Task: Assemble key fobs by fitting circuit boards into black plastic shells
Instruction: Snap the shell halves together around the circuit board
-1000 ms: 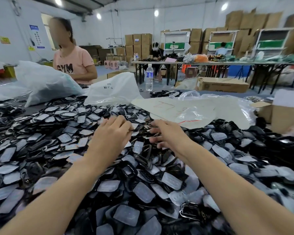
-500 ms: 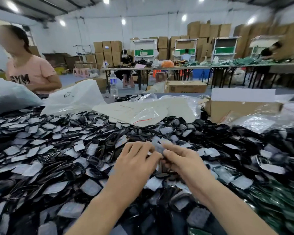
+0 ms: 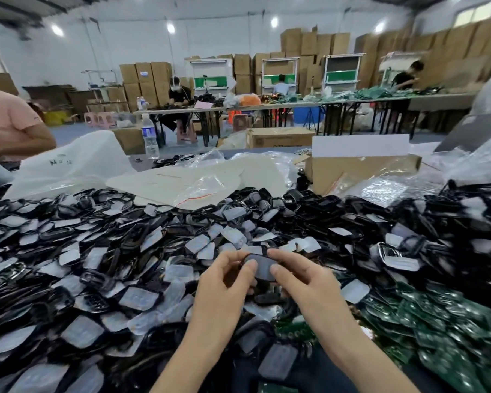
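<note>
My left hand [image 3: 221, 287] and right hand [image 3: 304, 285] together pinch one black shell [image 3: 260, 266] by its two ends, held up between them. I think I am checking the shell before fitting. Next I must free my right hand to take one of the green boards [image 3: 437, 321] to its right. Beyond my hands lies the big heap [image 3: 125, 251] of shells.
</note>
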Motion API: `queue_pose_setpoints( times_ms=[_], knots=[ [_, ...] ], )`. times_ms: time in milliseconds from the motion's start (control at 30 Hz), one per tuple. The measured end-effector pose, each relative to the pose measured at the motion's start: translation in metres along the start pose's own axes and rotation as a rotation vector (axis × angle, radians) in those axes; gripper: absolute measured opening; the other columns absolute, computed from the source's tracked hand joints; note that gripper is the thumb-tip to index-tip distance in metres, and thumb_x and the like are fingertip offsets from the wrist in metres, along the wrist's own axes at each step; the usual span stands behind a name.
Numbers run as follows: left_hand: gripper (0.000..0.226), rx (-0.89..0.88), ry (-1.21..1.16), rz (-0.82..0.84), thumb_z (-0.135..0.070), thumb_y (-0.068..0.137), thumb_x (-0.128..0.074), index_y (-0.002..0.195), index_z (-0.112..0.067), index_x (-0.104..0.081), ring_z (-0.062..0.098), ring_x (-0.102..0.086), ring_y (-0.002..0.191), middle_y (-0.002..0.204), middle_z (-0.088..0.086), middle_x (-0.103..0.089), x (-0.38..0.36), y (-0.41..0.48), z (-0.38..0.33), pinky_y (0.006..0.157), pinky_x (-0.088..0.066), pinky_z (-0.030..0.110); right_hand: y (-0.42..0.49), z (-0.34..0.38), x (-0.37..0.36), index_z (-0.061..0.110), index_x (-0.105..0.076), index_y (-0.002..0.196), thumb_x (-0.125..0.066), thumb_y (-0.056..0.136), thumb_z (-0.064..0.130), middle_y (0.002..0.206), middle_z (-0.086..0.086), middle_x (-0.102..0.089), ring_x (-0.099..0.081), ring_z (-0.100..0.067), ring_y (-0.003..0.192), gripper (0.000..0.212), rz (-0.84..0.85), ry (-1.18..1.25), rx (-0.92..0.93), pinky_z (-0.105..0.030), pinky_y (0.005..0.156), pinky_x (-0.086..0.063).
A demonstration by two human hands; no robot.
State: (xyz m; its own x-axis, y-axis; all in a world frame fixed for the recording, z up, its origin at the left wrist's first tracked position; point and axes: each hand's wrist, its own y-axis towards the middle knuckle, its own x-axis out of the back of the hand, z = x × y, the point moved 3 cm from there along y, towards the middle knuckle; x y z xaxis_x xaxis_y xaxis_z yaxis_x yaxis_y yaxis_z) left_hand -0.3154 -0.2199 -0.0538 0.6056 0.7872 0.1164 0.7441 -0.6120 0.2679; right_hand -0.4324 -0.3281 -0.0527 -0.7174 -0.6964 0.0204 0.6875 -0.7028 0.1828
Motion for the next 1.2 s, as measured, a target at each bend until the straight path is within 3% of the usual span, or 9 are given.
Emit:
queue_pose_setpoints(
  times_ms=[133, 233, 300, 433, 667, 767, 1000, 1200],
  knots=[
    [0.006, -0.004, -0.057, -0.036, -0.025, 0.094, -0.068, 0.090, -0.030, -0.069, 0.008, -0.064, 0.062, 0.074, -0.004, -0.072, -0.002, 0.001, 0.003, 0.061, -0.053, 0.020, 0.003, -0.005, -0.009, 0.035, -0.079, 0.101, -0.068, 0.095, 0.023, 0.094, 0.002, -0.079, -0.073, -0.007, 0.079, 0.017, 0.026, 0.160, -0.033, -0.017, 0.066, -0.054],
    [0.008, -0.022, -0.103, -0.016, -0.031, 0.091, -0.068, 0.087, -0.038, -0.069, 0.012, -0.063, 0.063, 0.077, 0.006, -0.070, -0.006, -0.001, 0.004, 0.062, -0.054, 0.024, 0.006, -0.009, -0.015, 0.031, -0.079, 0.099, -0.068, 0.093, 0.024, 0.091, -0.007, -0.079, -0.070, -0.010, 0.071, 0.015, 0.024, 0.223, -0.047, -0.019, 0.061, -0.054],
    [0.005, -0.025, -0.145, 0.003, -0.042, 0.084, -0.068, 0.088, -0.039, -0.069, 0.010, -0.063, 0.062, 0.074, 0.004, -0.069, -0.007, -0.002, 0.003, 0.061, -0.053, 0.021, 0.006, -0.011, -0.015, 0.030, -0.079, 0.103, -0.067, 0.089, 0.034, 0.094, -0.010, -0.078, -0.069, -0.013, 0.073, 0.018, 0.045, 0.252, -0.046, -0.021, 0.064, -0.054],
    [0.019, -0.008, -0.209, 0.028, -0.048, 0.076, -0.068, 0.091, -0.035, -0.071, 0.010, -0.063, 0.062, 0.070, -0.001, -0.067, -0.007, -0.002, 0.003, 0.060, -0.052, 0.019, 0.007, -0.016, -0.015, 0.025, -0.077, 0.110, -0.065, 0.092, 0.039, 0.095, -0.012, -0.077, -0.066, -0.020, 0.079, 0.026, 0.090, 0.308, -0.046, -0.029, 0.073, -0.056],
    [0.017, 0.032, -0.332, 0.060, -0.039, 0.078, -0.072, 0.088, -0.026, -0.072, 0.016, -0.061, 0.062, 0.071, 0.008, -0.066, -0.008, -0.003, 0.003, 0.060, -0.052, 0.021, 0.010, -0.018, -0.018, 0.020, -0.079, 0.105, -0.055, 0.093, 0.032, 0.080, -0.011, -0.069, -0.064, -0.019, 0.073, 0.030, 0.096, 0.404, -0.097, -0.024, 0.065, -0.053],
    [0.013, 0.037, -0.342, 0.059, -0.036, 0.079, -0.071, 0.087, -0.026, -0.072, 0.014, -0.059, 0.061, 0.069, 0.006, -0.064, -0.008, -0.004, 0.002, 0.059, -0.051, 0.020, 0.011, -0.017, -0.019, 0.016, -0.079, 0.103, -0.053, 0.102, 0.020, 0.075, -0.010, -0.065, -0.062, -0.020, 0.069, 0.027, 0.098, 0.452, -0.116, -0.026, 0.062, -0.053],
    [0.006, 0.041, -0.352, 0.080, -0.029, 0.080, -0.071, 0.082, -0.023, -0.073, 0.013, -0.060, 0.057, 0.066, 0.005, -0.061, -0.010, -0.007, -0.003, 0.057, -0.052, 0.019, 0.011, -0.014, -0.019, 0.006, -0.078, 0.094, -0.060, 0.095, 0.008, 0.076, -0.016, -0.066, -0.061, -0.022, 0.063, 0.018, 0.078, 0.537, -0.187, -0.026, 0.056, -0.052],
    [0.009, 0.062, -0.351, 0.090, -0.021, 0.081, -0.072, 0.086, -0.018, -0.077, 0.015, -0.063, 0.056, 0.067, 0.011, -0.063, -0.010, -0.008, -0.005, 0.057, -0.053, 0.019, 0.009, -0.012, -0.018, -0.003, -0.067, 0.101, -0.061, 0.094, 0.004, 0.074, -0.017, -0.063, -0.057, -0.022, 0.060, 0.011, 0.073, 0.529, -0.210, -0.027, 0.055, -0.051]
  ],
)
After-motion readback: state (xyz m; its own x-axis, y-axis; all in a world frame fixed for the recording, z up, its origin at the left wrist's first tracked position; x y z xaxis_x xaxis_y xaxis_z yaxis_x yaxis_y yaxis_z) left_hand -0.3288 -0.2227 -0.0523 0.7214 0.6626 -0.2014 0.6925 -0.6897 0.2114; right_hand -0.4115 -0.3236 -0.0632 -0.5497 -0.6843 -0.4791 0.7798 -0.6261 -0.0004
